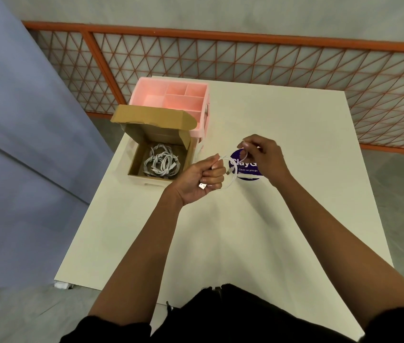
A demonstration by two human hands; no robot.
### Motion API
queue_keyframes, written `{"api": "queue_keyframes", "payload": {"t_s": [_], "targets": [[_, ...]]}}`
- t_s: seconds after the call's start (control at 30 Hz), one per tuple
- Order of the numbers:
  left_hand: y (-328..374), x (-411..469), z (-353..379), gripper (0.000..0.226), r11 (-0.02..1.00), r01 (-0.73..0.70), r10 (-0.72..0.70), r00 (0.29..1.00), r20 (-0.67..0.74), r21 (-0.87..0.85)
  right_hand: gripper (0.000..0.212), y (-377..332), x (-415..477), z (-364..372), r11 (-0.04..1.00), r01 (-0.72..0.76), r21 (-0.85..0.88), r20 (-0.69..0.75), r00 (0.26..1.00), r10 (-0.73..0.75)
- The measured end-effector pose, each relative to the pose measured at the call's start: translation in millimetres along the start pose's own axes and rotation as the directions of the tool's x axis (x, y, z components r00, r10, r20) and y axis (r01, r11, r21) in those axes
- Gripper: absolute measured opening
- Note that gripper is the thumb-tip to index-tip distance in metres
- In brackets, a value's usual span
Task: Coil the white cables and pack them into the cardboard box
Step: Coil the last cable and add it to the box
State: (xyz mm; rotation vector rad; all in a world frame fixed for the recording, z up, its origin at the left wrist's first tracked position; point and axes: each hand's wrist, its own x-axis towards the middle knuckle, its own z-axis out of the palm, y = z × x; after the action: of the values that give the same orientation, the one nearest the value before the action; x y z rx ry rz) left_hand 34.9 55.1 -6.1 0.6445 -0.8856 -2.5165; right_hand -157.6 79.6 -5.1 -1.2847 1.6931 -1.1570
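Above the middle of the white table (245, 231), both hands hold one white cable (232, 177) bent into a small loop. My left hand (201, 180) grips the loop in a fist, and the cable's silver USB plug (202, 186) sticks out below the fingers. My right hand (261, 157) pinches the far part of the cable between thumb and fingertips. To the left stands the open cardboard box (134, 167), its lid flap raised. Several coiled white cables (162, 163) lie inside it.
A pink plastic organiser (171, 95) with empty compartments stands just behind the box. A round purple sticker (243, 167) lies on the table under my hands. An orange mesh fence (245, 60) runs behind the table, and a blue-grey panel (22, 144) stands to the left.
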Motion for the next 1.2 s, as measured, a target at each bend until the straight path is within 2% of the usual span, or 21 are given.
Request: {"api": "queue_keyframes", "payload": {"t_s": [0.17,0.37,0.53,0.67,0.73,0.83,0.97,1.07,1.2], "targets": [[2.0,-5.4,-0.4,0.036,1.0,0.029,-0.029,0.998,0.059,0.002,0.017,-12.5,4.7,-4.6,0.963,-0.012,0.268,0.1,0.995,-0.015],[5.0,-9.2,-1.6,0.032,0.999,0.033,-0.032,0.994,0.102,-0.007,0.017,-22.8,4.1,-1.3,0.895,-0.144,0.421,0.258,0.966,0.034],[1.7,-6.8,0.2,0.035,1.0,0.027,-0.027,0.997,0.074,0.0,0.017,-22.7,-6.2,9.6,0.884,-0.255,0.391,0.36,0.927,0.108],[-1.1,-4.7,1.8,0.039,0.993,-0.031,0.044,0.992,-0.114,0.118,0.019,-21.0,-10.5,14.6,0.864,-0.34,0.371,0.375,0.906,0.195],[-2.9,-3.8,-0.1,0.037,0.976,-0.051,0.088,0.982,-0.169,0.21,0.022,-18.7,-10.2,13.8,0.88,-0.344,0.328,0.363,0.906,0.219],[-4.5,-2.3,-1.5,0.037,0.963,-0.066,0.123,0.971,-0.207,0.263,0.024,-19.3,-11.2,14.7,0.923,-0.312,0.224,0.369,0.904,0.217],[-5.4,-2.8,0.5,0.035,0.955,-0.101,0.171,0.956,-0.239,0.28,0.032,-26.2,-15.5,12.6,0.894,-0.386,0.229,0.507,0.831,0.229],[-5.2,-1.9,1.3,0.035,0.954,-0.116,0.187,0.951,-0.247,0.276,0.02,-28.5,-19.1,10.8,0.92,-0.336,0.204,0.569,0.805,0.168],[-5.6,0.4,4.9,0.035,0.957,-0.128,0.196,0.946,-0.258,0.26,0.023,-30.6,-19.6,13.5,0.968,-0.237,0.084,0.47,0.866,0.171]]}}
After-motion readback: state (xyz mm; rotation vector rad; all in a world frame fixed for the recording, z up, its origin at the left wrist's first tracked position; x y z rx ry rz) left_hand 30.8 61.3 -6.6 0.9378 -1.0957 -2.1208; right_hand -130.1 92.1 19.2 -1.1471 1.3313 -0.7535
